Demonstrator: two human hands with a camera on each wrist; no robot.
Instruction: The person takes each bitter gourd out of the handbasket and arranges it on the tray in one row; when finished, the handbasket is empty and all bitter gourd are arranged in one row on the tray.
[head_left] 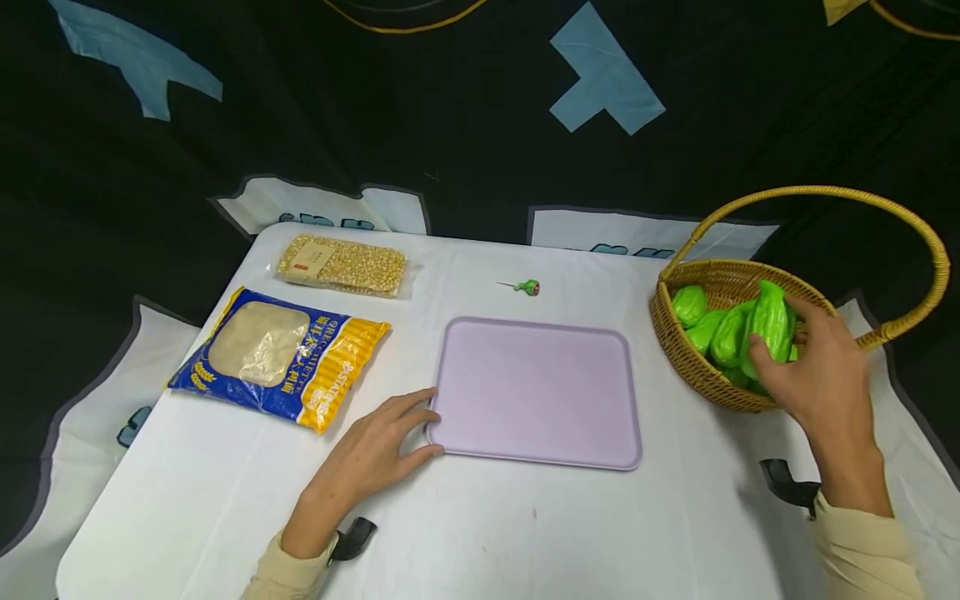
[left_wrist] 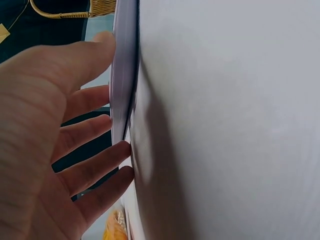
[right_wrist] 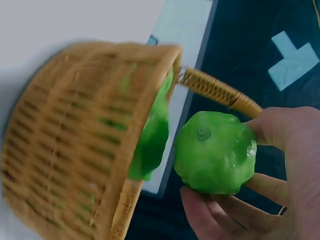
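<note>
A glossy green, ridged bitter melon point(head_left: 768, 329) is held in my right hand point(head_left: 825, 367), fingers curled round it, at the top of the wicker basket point(head_left: 697, 379). In the right wrist view the bitter melon point(right_wrist: 215, 152) shows its round stem end and is apart from the basket's rim. Other green bitter melons point(head_left: 690, 305) lie in the basket, partly hidden by its wall and the held one. My left hand point(head_left: 375, 446) touches the left edge of a lilac tray point(head_left: 540, 392), its fingers spread and fairly straight; nothing is gripped.
A blue and yellow pasta bag point(head_left: 277, 354) lies at the left, below a clear pack of yellow kernels point(head_left: 345, 265). Behind the tray is a small green object with a thin spike point(head_left: 528, 287). The basket's tall handle point(head_left: 817, 192) arches over the right side.
</note>
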